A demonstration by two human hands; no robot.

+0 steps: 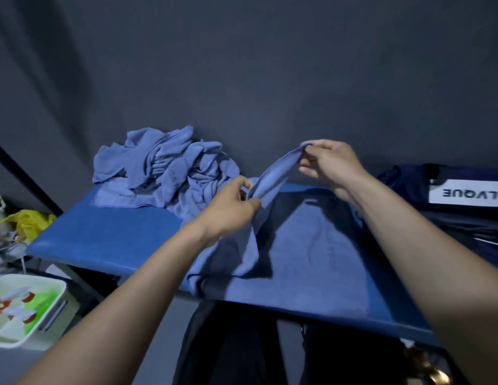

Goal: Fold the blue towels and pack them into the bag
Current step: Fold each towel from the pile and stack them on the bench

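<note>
A blue towel (272,176) is stretched between my hands above the blue table (103,234). My left hand (228,209) pinches its lower edge, and my right hand (334,165) pinches an upper corner, held higher and further right. The rest of this towel hangs down and spreads over the table's middle (306,254). A crumpled pile of blue towels (167,168) lies at the table's back left. The dark blue bag (450,201), with a white label reading LVQUE upside down, sits at the right end.
A dark wall stands right behind the table. Left of the table are a yellow plastic bag (28,220) and, lower down, a white tray (25,309) holding several small items. Dark trousered legs (236,345) show below the front edge.
</note>
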